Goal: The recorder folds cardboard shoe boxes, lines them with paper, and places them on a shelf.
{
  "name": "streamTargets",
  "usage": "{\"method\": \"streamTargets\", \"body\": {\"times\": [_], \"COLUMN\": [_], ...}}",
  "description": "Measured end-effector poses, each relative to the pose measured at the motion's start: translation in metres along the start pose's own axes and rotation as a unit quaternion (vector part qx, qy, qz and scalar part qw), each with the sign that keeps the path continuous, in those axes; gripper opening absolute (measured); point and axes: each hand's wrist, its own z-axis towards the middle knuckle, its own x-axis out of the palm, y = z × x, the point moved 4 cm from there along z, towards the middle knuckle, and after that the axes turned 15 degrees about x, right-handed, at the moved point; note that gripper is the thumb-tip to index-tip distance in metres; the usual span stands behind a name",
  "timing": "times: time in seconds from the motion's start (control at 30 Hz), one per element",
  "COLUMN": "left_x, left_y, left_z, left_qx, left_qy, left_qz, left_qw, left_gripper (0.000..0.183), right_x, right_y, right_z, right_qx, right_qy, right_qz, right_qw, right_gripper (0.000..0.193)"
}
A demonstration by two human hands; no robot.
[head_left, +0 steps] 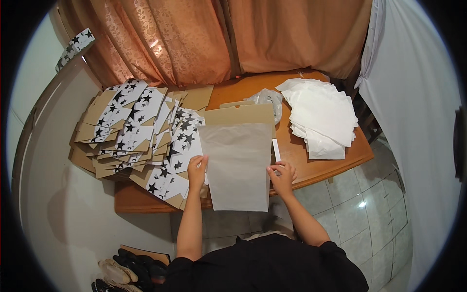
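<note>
A pale grey, flat rectangular sheet or bag (237, 165) hangs partly over the table's front edge before me. My left hand (197, 171) pinches its left edge, and my right hand (282, 176) pinches the right edge at about the same height. Brown cardboard (241, 116) shows above its top edge; whether the board lies under it or inside it I cannot tell. Just above my right hand is a narrow white strip (277, 150). Beside my left hand lie flat cardboard pieces printed with black stars on white (185, 138).
Many more star-printed cardboard pieces (129, 124) are heaped on the left of the wooden table (316, 173). A fanned stack of white sheets or bags (321, 114) lies at the right, with crumpled clear plastic (269, 100) nearby. Shoes (124, 270) sit at the lower left.
</note>
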Motion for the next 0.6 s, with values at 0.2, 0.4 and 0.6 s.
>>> {"method": "streamTargets", "body": {"times": [0.2, 0.4, 0.6], "left_x": [0.041, 0.071, 0.106], "left_y": [0.024, 0.014, -0.053], "left_z": [0.029, 0.038, 0.035], "left_qx": [0.031, -0.053, 0.158], "left_qy": [-0.006, 0.052, 0.137], "left_qz": [0.046, 0.243, 0.222], "left_qw": [0.998, 0.967, 0.952], "left_gripper": [0.034, 0.029, 0.03], "right_x": [0.003, 0.016, 0.028], "right_y": [-0.005, -0.019, -0.035], "right_z": [0.045, 0.084, 0.086], "right_qx": [0.009, 0.035, 0.012], "right_qy": [0.011, 0.047, 0.059], "right_qz": [-0.042, -0.119, -0.074], "right_qw": [0.999, 0.991, 0.995], "right_gripper": [0.017, 0.014, 0.012]}}
